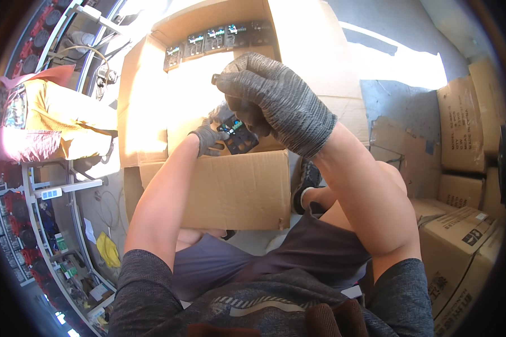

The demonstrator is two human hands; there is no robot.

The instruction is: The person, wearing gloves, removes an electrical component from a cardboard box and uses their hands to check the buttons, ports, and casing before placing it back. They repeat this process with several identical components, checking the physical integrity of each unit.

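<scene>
In a grey knit glove, my left hand [208, 137] grips the left side of a black plastic housing [240, 140] with a green and blue circuit board. The housing is tilted, inside the open cardboard box [219, 191] near its front wall. My right hand [270, 92], also gloved, is closed above the housing and partly covers it. A small dark end [214, 79] sticks out past its fingertips; what this belongs to is hidden. Along the far wall of the box, several similar black units [206, 40] stand in a row.
Sealed cardboard boxes [460, 123] are stacked at the right, beside a flattened cardboard sheet [402, 149]. A yellow cloth [67, 115] lies at the left, near metal racks [45, 224] with red and black parts. Bright sunlight washes out part of the box.
</scene>
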